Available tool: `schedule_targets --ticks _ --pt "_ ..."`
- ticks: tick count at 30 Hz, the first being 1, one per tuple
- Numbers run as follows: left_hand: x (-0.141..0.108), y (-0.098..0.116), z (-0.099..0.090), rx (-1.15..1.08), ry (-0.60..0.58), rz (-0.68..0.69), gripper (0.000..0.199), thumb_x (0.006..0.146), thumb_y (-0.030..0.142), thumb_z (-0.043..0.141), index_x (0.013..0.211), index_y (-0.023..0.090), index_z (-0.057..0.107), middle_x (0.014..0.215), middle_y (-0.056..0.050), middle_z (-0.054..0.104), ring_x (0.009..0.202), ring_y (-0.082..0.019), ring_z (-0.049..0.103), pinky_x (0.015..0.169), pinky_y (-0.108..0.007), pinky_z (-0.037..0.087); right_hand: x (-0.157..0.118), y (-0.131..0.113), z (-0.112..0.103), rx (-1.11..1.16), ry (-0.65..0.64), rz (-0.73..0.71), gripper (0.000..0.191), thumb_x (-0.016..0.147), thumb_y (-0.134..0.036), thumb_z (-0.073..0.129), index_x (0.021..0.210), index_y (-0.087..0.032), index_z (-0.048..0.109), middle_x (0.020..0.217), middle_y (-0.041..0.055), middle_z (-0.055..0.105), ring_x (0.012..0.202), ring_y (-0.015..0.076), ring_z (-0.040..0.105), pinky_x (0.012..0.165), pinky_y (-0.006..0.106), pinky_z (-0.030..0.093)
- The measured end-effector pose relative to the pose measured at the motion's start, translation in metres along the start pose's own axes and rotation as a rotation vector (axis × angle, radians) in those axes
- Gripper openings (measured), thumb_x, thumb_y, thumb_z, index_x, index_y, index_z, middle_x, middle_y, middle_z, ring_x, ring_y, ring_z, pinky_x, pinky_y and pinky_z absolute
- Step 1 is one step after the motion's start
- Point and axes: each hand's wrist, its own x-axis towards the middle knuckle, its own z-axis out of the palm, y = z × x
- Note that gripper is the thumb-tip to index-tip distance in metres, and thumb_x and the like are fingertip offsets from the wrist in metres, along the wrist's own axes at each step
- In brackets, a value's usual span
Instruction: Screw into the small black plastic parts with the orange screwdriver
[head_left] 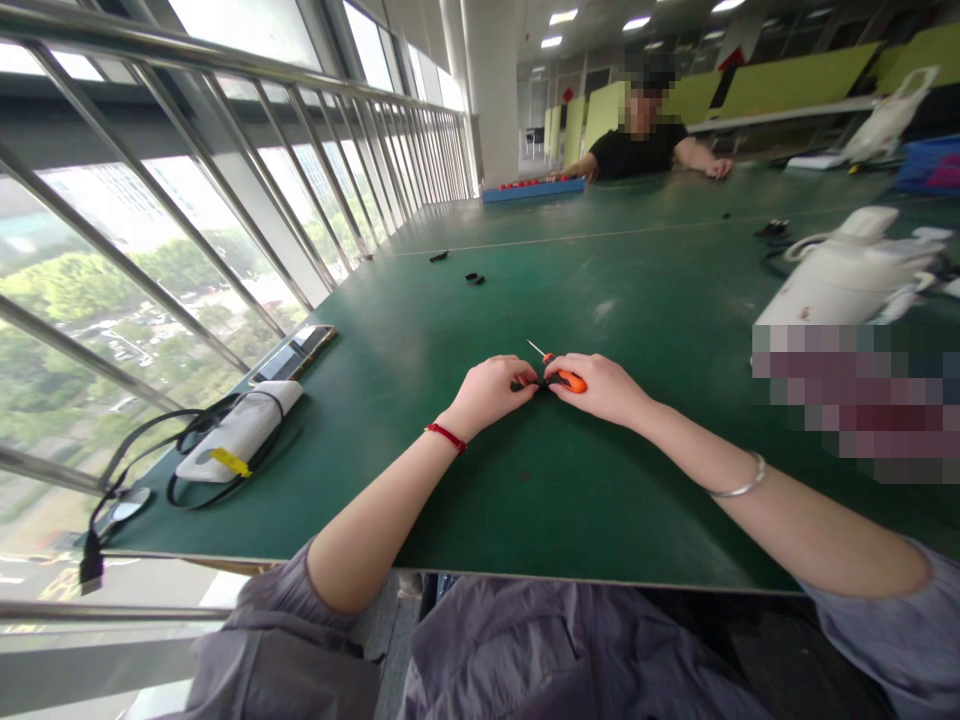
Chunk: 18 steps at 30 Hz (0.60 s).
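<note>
My right hand (596,386) is closed around a screwdriver (574,381) with an orange and black handle. Its thin metal shaft points away to the upper left. Facing it, my left hand (495,391) has its fingers pinched at a small dark piece (543,384) between the two hands. The fingertips mostly cover that piece, so its kind does not show; the right fingertips are close to it too. Both hands rest low over the green tabletop (480,500).
Two small black parts (474,278) lie farther up the table. At left are a phone-like device (296,352) and a white power strip (244,430) with black cable by the railing. A white jug (832,265) stands right. Across sits a person (641,150) near a blue tray (532,191).
</note>
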Motion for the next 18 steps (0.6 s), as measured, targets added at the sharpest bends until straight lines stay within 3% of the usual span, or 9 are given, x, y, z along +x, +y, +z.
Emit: schedule_targets --ticks 5,8,13,16,18 --pt "-0.001 0.001 0.002 0.013 0.020 -0.011 0.019 0.082 0.033 0.054 0.088 0.023 0.067 0.088 0.000 0.065 0.081 -0.015 0.061 0.066 -0.024 0.046 -0.001 -0.002 -0.003 0.087 0.061 0.040 0.018 0.079 -0.030 0.057 0.095 -0.024 0.062 0.097 0.0032 0.069 0.083 0.0207 0.065 0.072 0.031 0.046" --pt "0.000 0.001 0.005 0.003 0.045 -0.041 0.020 0.083 0.035 0.053 0.085 0.023 0.069 0.087 0.000 0.065 0.080 -0.015 0.061 0.064 -0.025 0.046 0.007 -0.003 -0.012 0.152 0.169 0.113 0.020 0.083 -0.034 0.052 0.098 -0.022 0.053 0.087 0.0042 0.068 0.071 0.0173 0.064 0.063 0.029 0.046" --pt "0.001 -0.004 0.012 -0.143 0.054 -0.052 0.019 0.082 0.034 0.057 0.085 0.021 0.070 0.087 -0.001 0.065 0.077 -0.014 0.061 0.069 -0.024 0.048 0.044 -0.011 -0.059 0.498 0.435 0.253 0.016 0.080 -0.032 0.057 0.074 -0.023 0.044 0.050 -0.0053 0.049 0.041 0.0116 0.046 0.045 0.026 0.037" --pt "0.003 -0.009 0.016 -0.245 0.054 -0.048 0.020 0.080 0.035 0.059 0.086 0.020 0.071 0.087 -0.002 0.066 0.076 -0.013 0.061 0.070 -0.024 0.049 0.066 -0.024 -0.092 0.379 0.588 0.193 0.031 0.081 -0.025 0.055 0.054 -0.022 0.042 0.045 -0.0035 0.040 0.044 0.0096 0.038 0.049 0.027 0.033" --pt "0.003 -0.011 0.018 -0.298 0.055 -0.056 0.020 0.080 0.035 0.060 0.086 0.019 0.071 0.087 -0.002 0.066 0.076 -0.013 0.061 0.070 -0.023 0.050 0.073 -0.033 -0.105 0.349 0.561 0.133 0.034 0.081 -0.021 0.053 0.048 -0.021 0.042 0.045 -0.0023 0.040 0.047 0.0100 0.037 0.051 0.029 0.032"
